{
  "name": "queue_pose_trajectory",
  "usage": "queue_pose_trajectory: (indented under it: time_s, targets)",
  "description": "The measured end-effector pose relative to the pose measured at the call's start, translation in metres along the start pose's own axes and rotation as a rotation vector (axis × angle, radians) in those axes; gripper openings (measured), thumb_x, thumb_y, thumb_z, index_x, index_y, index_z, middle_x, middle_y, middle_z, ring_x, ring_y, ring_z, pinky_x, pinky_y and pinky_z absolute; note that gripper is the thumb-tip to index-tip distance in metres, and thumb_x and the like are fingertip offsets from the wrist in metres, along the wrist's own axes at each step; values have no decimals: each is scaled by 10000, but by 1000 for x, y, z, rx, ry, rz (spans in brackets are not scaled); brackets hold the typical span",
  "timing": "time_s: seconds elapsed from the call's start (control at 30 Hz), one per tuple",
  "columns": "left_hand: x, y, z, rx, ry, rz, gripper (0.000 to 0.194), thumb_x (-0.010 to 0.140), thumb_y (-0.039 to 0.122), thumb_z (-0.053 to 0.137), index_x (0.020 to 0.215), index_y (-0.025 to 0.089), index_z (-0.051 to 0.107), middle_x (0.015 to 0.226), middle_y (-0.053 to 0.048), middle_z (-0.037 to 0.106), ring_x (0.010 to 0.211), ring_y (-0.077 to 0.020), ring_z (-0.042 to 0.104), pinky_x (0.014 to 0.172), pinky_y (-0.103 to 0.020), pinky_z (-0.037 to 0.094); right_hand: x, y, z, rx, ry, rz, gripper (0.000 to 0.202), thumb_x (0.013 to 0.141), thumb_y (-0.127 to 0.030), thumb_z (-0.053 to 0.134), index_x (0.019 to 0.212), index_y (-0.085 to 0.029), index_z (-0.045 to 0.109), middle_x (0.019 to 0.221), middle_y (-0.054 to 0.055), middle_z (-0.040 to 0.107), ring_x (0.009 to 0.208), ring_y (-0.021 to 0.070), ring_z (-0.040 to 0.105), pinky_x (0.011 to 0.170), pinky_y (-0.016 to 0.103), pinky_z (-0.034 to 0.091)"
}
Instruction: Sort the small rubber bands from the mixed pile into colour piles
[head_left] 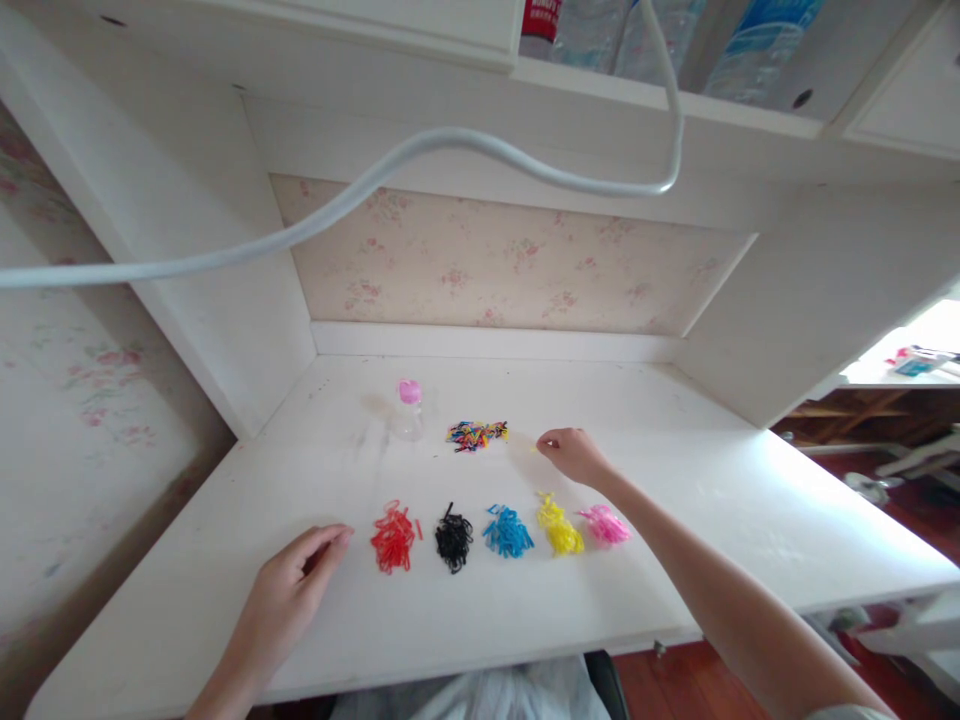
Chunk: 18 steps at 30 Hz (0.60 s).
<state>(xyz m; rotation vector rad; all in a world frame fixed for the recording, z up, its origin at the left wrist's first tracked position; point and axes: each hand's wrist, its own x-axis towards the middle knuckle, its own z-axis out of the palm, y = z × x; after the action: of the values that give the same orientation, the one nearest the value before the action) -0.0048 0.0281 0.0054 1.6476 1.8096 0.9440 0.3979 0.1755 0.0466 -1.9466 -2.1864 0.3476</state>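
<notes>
My right hand [574,455] is pinched just right of a mixed heap of small coloured rubber bands [477,435]. A faint yellow rubber band [535,450] shows at its fingertips. To the left, my left hand [300,570] has thumb and forefinger pressed together beside the red rubber bands [394,538]; whatever may be between them is too small to make out. From there a row of sorted piles runs rightward: black rubber bands [454,538], blue rubber bands [508,532], yellow rubber bands [561,528] and pink rubber bands [604,525].
A clear bottle [409,420] with a pink cap stands behind the piles, left of the mixed heap. A white cable [450,138] hangs across the upper view. White side panels and an overhead shelf with plastic bottles [761,50] enclose the white desk [300,455].
</notes>
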Motion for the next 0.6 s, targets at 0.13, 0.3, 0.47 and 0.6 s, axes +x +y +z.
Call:
queue_pose_trajectory:
  time_s: [0.13, 0.3, 0.47, 0.6]
  targets:
    - [1, 0, 1, 16, -3, -1, 361, 808, 526, 515, 961, 244, 681, 1036, 3, 705, 959, -174, 646, 826, -203, 504, -29, 1, -14, 66, -16, -65, 306, 824, -329, 447, 841, -238, 739, 772, 9, 715, 677, 135, 614, 622, 211, 394]
    - [3, -1, 3, 38, 3, -2, 377, 801, 536, 515, 950, 236, 689, 1026, -7, 710, 947, -183, 653, 811, -210, 513, -60, -2, -14, 93, -63, -116, 314, 818, -331, 445, 840, -241, 744, 698, 4, 700, 596, 124, 586, 582, 212, 380]
    - [3, 0, 3, 47, 13, 23, 372, 808, 522, 515, 955, 229, 691, 1023, -24, 712, 945, -191, 656, 811, -226, 518, -71, 0, -12, 90, -127, -124, 297, 784, -308, 462, 804, -253, 754, 704, 5, 701, 621, 137, 593, 582, 215, 380]
    - [1, 6, 4, 59, 21, 29, 359, 806, 509, 519, 936, 227, 699, 990, -27, 721, 910, -192, 667, 795, -236, 527, -73, 0, -19, 109, -144, -133, 300, 781, -322, 460, 770, -252, 751, 682, -6, 693, 601, 134, 574, 578, 215, 373]
